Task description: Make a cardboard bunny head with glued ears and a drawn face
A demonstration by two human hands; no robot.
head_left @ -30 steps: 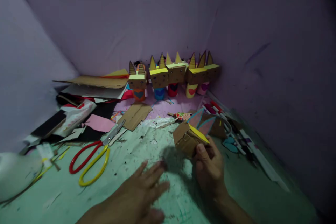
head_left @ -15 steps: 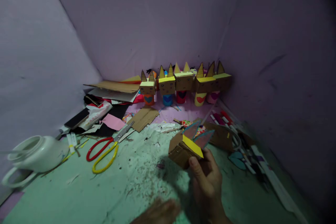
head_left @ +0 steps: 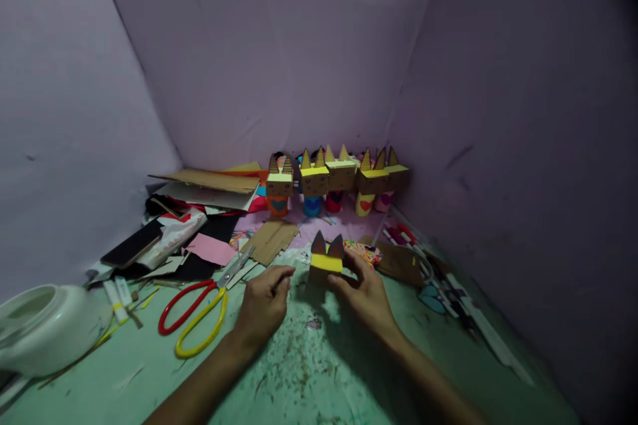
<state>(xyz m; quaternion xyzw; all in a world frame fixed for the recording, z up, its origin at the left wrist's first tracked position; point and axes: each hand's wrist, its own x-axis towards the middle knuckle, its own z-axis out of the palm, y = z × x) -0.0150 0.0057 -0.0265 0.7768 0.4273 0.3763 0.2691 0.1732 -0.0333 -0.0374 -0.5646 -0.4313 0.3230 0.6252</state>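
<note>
My right hand (head_left: 366, 292) grips a small cardboard box head (head_left: 326, 265) with a yellow top and two pointed ears, fingers behind it and thumb on its near side. The box stands upright near the middle of the table. To its left, my left hand (head_left: 264, 302) is curled with the thumb against the index finger, apart from the box; nothing shows in it. Red and yellow handled scissors (head_left: 216, 289) lie left of that hand. Behind, a row of similar cat figures (head_left: 314, 182) with box heads stands on coloured tubes with hearts.
At the left is a white teapot-like pot (head_left: 50, 325). Cardboard sheets (head_left: 214, 179), a pink paper piece (head_left: 212, 249) and a cardboard scrap (head_left: 272, 239) lie toward the back. Pens (head_left: 399, 234) and a brown cardboard piece (head_left: 399, 264) are along the right wall.
My right hand has carried the box head forward and left, turning it upright. My left hand has come up from the bottom edge to beside it. The camera view has tilted upward.
</note>
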